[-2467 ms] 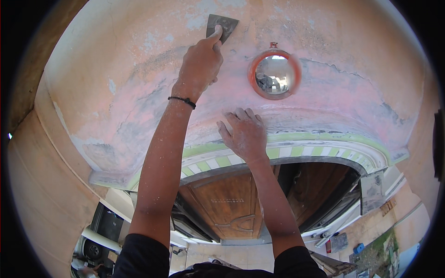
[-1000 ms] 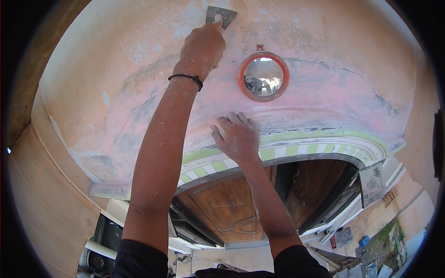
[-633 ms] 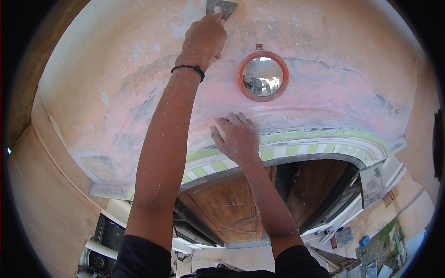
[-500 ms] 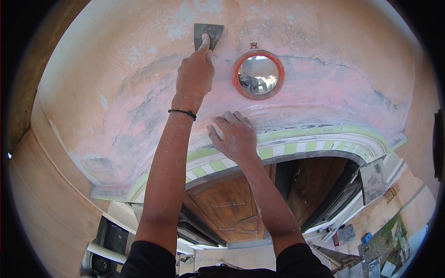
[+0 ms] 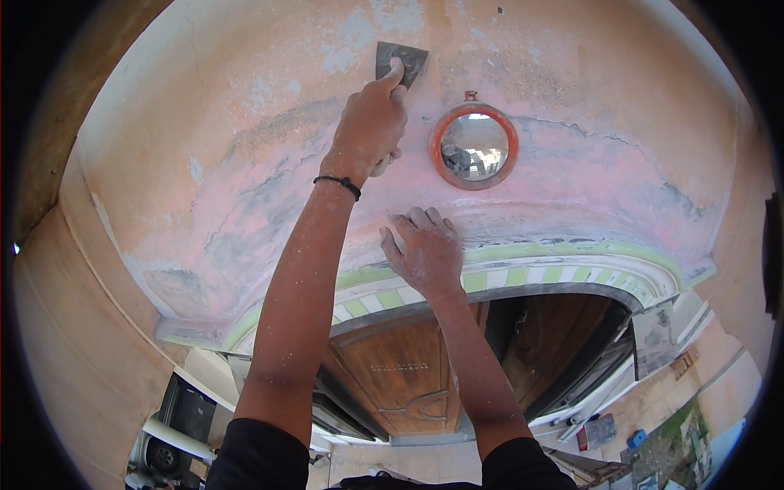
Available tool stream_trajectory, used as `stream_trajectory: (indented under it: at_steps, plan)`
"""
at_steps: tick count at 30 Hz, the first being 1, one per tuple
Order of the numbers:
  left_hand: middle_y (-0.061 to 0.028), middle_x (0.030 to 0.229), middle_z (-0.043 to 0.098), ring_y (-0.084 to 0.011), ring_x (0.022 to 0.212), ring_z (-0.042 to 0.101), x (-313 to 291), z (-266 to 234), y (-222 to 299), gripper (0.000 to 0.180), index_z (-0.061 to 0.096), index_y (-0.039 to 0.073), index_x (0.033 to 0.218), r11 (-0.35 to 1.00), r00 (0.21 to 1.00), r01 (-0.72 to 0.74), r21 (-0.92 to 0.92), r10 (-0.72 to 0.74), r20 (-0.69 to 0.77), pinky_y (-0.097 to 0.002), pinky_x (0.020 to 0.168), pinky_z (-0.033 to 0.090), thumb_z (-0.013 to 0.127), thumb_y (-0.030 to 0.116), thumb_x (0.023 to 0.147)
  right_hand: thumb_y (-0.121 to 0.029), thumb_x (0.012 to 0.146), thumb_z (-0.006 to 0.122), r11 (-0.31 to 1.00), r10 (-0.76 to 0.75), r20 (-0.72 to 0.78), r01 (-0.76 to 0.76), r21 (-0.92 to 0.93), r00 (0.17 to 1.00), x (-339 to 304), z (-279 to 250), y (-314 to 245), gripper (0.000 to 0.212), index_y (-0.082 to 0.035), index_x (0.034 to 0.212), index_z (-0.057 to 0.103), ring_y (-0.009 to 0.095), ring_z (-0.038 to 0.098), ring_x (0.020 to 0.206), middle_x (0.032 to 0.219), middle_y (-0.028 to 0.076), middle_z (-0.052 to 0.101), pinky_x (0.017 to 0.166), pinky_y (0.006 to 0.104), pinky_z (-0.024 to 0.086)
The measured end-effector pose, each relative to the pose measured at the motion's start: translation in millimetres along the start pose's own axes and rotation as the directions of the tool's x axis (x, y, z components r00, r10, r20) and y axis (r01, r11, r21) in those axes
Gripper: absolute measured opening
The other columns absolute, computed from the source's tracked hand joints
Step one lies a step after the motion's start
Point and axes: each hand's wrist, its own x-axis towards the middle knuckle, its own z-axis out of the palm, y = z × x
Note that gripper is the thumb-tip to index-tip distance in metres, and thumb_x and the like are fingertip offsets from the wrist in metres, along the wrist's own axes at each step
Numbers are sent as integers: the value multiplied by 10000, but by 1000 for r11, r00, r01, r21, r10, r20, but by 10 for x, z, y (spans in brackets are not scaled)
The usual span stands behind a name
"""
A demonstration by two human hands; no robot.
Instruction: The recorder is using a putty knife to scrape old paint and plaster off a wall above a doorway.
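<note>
Left hand (image 5: 369, 126): I am clamping it around the lower end of a scraper (image 5: 400, 64), my thumb lying along the dark blade. Scraper: sitting high on the wall (image 5: 588, 77), up and to the left of the mirror, its wide edge facing upward; whether that edge is pressing on the plaster, I cannot tell from this angle. Bracelet (image 5: 339, 184), black: circling my left wrist.

Right hand (image 5: 426, 251): I am holding it apart from the left one, lower and further right, its dusty fingers loosely bent and parted, reaching over the smeared strip just above the moulding.

Mirror (image 5: 474, 147), round, red-rimmed: hanging on the wall above and to the right of my right hand, reflecting bright and dark shapes. Wall: showing orange-tan paint, pale worn patches, pink and grey smears, and a crack running off to the right of the mirror. Moulding (image 5: 572, 247), green and white, with a row of alternating blocks: arching over the doorway. Door (image 5: 400, 384), brown panelled wood: standing below, between my forearms. Sleeves (image 5: 261, 453), black: covering my upper arms. Wheel (image 5: 166, 456): showing at the lower left. Grass (image 5: 682, 441): growing in a patch at the lower right.
</note>
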Motion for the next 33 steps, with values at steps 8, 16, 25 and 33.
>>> stream_trajectory:
  at_steps: [8,16,25,33]
  plan:
    - [-79,707,563,-172,500,584,-103,-18,-359,493,386,188,1592,997,999,-32,-73,34,29,-358,486,559,417,267,1106,-301,895,695,999,11,-43,-9,52,999,-15,-36,102,257,-99,1040,757,277,635,901,928,65,674,795,429,521]
    - [-70,688,566,-180,445,554,84,20,-131,485,391,195,1591,993,995,-70,-92,63,-71,-366,454,529,393,258,1110,-294,888,704,1000,22,-39,-22,21,999,3,-47,75,253,-100,1041,758,273,638,908,924,64,673,805,426,524]
    - [-79,795,587,-198,527,597,634,-354,186,512,368,160,1599,991,998,-50,-123,46,-32,-366,510,530,418,275,1103,-303,908,674,999,-1,-61,4,48,998,-13,22,29,249,-89,1012,747,264,635,906,902,65,651,782,422,526]
    - [-98,706,615,-171,490,576,-477,-225,-710,468,457,248,1559,988,987,131,-76,-138,-89,-372,469,552,442,188,1096,-244,874,721,996,5,-82,3,94,997,13,-55,71,217,-99,1028,770,260,644,885,915,57,676,784,416,521]
